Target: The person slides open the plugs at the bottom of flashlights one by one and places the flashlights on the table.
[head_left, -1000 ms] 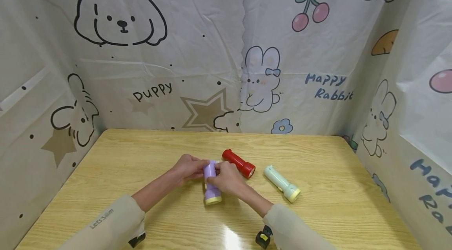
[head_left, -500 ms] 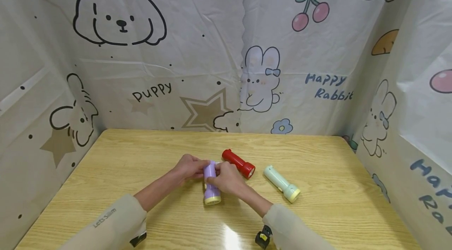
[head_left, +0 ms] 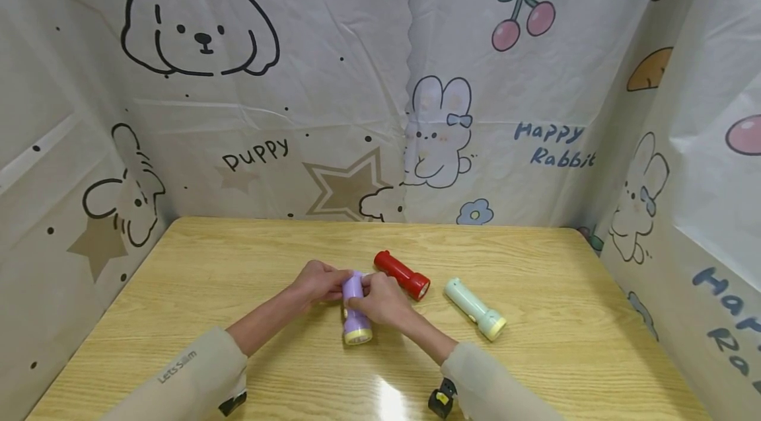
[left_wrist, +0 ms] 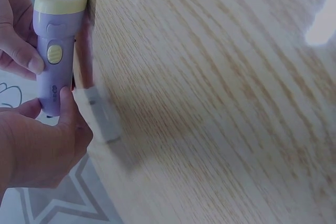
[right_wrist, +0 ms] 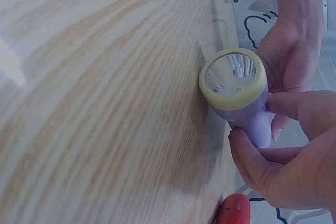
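A purple flashlight (head_left: 355, 308) with a pale yellow lens ring is held between both hands, its lens end toward the person. My left hand (head_left: 321, 281) pinches its tail end; in the left wrist view the thumb and a finger sit either side of the tail. Around the barrel, my right hand (head_left: 383, 301) grips with thumb and fingers. The yellow switch (left_wrist: 54, 54) and the clear lens (right_wrist: 231, 73) are visible. Just beyond the right hand lies a red flashlight (head_left: 401, 274). A mint green flashlight (head_left: 473, 308) lies farther right.
The wooden table (head_left: 238, 256) meets printed cloth walls (head_left: 333, 104) at the back and sides. A whitish object (left_wrist: 105, 116) of unclear kind shows on the table near the left hand. A black device (head_left: 441, 401) hangs under the right sleeve.
Almost nothing differs. The purple flashlight's lens end tilts up very slightly, so more of its lens shows; both hands keep their hold.
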Demonstrator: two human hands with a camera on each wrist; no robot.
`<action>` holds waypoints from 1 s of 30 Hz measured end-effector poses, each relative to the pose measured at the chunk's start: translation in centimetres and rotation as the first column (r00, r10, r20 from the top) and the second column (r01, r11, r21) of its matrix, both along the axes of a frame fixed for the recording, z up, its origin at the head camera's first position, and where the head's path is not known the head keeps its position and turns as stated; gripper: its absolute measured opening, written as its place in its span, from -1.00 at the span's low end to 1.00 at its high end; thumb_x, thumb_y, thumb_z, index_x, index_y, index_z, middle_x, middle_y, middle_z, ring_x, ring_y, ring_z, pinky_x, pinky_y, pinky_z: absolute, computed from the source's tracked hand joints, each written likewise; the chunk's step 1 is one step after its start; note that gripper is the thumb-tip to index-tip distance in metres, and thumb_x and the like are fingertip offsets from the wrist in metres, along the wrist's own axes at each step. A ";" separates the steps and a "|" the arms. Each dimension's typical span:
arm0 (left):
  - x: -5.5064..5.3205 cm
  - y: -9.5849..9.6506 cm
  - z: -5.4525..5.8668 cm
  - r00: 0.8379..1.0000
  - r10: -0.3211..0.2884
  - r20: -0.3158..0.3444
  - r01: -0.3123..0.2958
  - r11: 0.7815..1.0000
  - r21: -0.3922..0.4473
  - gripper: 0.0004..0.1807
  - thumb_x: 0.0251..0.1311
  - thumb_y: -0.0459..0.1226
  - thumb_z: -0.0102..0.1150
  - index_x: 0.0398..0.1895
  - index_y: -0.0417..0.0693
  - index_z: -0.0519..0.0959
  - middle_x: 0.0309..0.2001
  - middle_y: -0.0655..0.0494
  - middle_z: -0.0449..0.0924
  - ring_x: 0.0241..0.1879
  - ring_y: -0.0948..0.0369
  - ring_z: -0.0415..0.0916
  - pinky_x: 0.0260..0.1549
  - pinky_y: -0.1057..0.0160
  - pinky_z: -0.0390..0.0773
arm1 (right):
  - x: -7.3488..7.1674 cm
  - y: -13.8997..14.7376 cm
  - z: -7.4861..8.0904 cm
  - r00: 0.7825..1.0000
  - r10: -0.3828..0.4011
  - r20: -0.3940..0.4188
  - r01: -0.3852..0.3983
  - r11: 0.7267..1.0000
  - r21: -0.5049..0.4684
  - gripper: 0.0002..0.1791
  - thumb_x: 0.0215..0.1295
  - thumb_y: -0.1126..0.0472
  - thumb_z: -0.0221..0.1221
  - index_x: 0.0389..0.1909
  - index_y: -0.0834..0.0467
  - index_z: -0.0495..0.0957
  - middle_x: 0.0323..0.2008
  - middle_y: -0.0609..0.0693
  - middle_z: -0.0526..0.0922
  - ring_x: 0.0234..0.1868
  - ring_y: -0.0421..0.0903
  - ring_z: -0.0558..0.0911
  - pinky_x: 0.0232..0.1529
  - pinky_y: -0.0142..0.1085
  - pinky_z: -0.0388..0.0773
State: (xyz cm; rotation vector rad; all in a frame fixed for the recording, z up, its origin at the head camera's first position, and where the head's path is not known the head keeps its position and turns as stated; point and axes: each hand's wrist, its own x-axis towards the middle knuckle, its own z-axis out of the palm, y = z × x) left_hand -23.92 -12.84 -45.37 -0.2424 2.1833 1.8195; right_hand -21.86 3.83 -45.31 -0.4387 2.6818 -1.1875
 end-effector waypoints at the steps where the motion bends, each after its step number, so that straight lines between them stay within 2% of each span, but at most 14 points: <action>1: 0.0 0.0 0.0 1.000 0.000 -0.001 0.000 1.000 0.000 -0.70 0.34 -0.33 0.22 -0.12 -0.52 0.60 -0.37 -0.13 0.71 -0.41 0.21 0.65 -0.40 0.36 0.69 | 0.0 0.0 0.0 1.000 -0.001 0.000 0.001 1.000 0.000 -0.82 0.18 0.15 0.40 -0.42 0.16 0.61 -0.55 -0.11 0.62 -0.52 -0.22 0.58 -0.56 -0.37 0.56; 12: 0.1 0.1 0.1 1.000 -0.006 0.002 0.006 1.000 -0.009 -0.69 0.35 -0.34 0.20 -0.11 -0.54 0.60 -0.40 -0.11 0.70 -0.43 0.23 0.64 -0.34 0.30 0.70 | 0.0 -0.2 -0.1 1.000 -0.021 0.020 0.021 1.000 -0.009 -0.78 0.18 0.15 0.41 -0.35 0.21 0.64 -0.52 -0.08 0.63 -0.50 -0.21 0.60 -0.54 -0.37 0.58; 22: 0.0 0.0 0.5 0.999 -0.016 0.031 0.017 0.999 -0.041 -0.69 0.37 -0.33 0.19 -0.08 -0.52 0.58 -0.35 -0.13 0.70 -0.40 0.20 0.66 -0.34 0.32 0.70 | -0.3 -0.1 -0.4 0.998 -0.049 0.037 0.049 0.999 -0.010 -0.67 0.15 0.13 0.45 -0.18 0.27 0.68 -0.40 -0.01 0.70 -0.42 -0.18 0.65 -0.45 -0.34 0.64; 26: 0.1 0.0 0.6 0.999 -0.023 0.032 0.025 0.998 -0.055 -0.70 0.37 -0.32 0.19 -0.09 -0.51 0.58 -0.31 -0.15 0.69 -0.37 0.18 0.67 -0.33 0.31 0.70 | -0.2 -0.1 -0.4 0.998 -0.051 0.027 0.051 0.999 -0.016 -0.69 0.14 0.13 0.45 -0.22 0.27 0.67 -0.42 -0.02 0.70 -0.44 -0.19 0.64 -0.47 -0.34 0.63; 30: 0.1 0.2 0.6 0.999 -0.025 0.032 0.027 0.997 -0.068 -0.71 0.37 -0.31 0.20 -0.12 -0.49 0.59 -0.29 -0.16 0.69 -0.36 0.18 0.67 -0.32 0.30 0.70 | -0.2 0.0 -0.4 0.999 -0.048 0.015 0.049 0.999 -0.022 -0.75 0.14 0.14 0.45 -0.34 0.23 0.65 -0.50 -0.06 0.66 -0.48 -0.20 0.61 -0.52 -0.37 0.58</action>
